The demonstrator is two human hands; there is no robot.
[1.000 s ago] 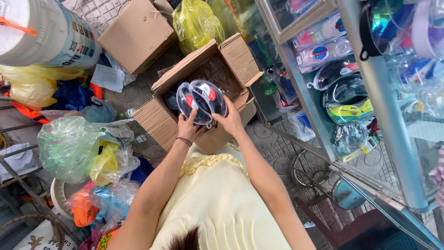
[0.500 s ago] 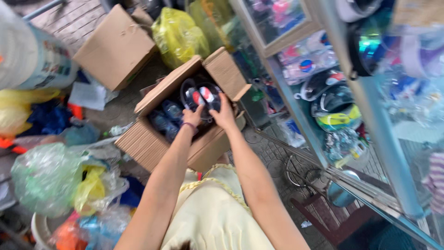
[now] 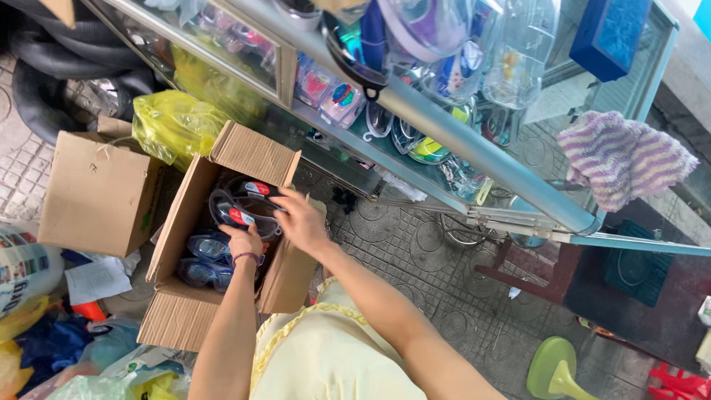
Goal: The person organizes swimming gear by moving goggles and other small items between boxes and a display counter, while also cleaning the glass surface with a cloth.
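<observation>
Cardboard box (image 3: 194, 311) sits open on the paved floor; both hands, left hand (image 3: 244, 243) and right hand (image 3: 298, 220), grip a clear-packed pair of goggles (image 3: 241, 208) just above it.

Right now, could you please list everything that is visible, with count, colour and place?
open cardboard box: one, brown, lower left.
packaged swim goggles: several, black and blue, inside the open box.
closed cardboard box: one, brown, left.
yellow plastic bag: one, behind the boxes.
glass display case: one, metal frame, goggles inside, top.
striped cloth: one, purple and white, on the case corner.
green stool: one, lower right.
left hand: on a goggle pack in the box.
right hand: on the same pack.
</observation>
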